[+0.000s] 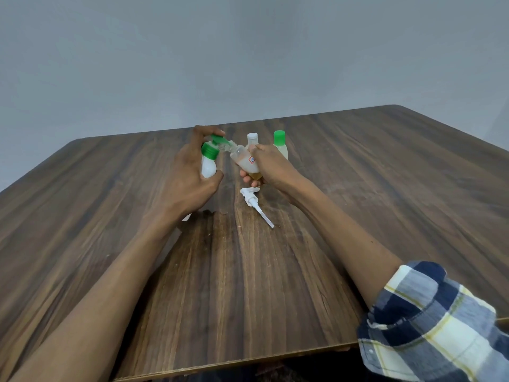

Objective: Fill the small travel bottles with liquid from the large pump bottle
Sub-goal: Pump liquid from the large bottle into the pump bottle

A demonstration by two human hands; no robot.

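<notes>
STEP: pouring, judged | left hand (190, 172) is gripping small white green-capped travel bottle (208, 162), flip lid open | right hand (271, 164) is gripping tilted clear large bottle (243, 161), neck touching it at 9 o'clock | white pump head (254, 203) is lying on wooden desk (385, 188) at 6 o'clock | NEXT: steeper tilt, mouths aligned.

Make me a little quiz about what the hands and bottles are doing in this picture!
1. True or false: the pump head is screwed onto the large bottle.
2. Which hand holds the small bottle with the open green flip cap? A) left hand B) right hand C) neither
3. How many small bottles stand on the table behind the hands?

Key:
1. False. It lies loose on the table, near the right hand.
2. A, the left hand.
3. Two: a white-capped bottle and a green-capped bottle.
</notes>
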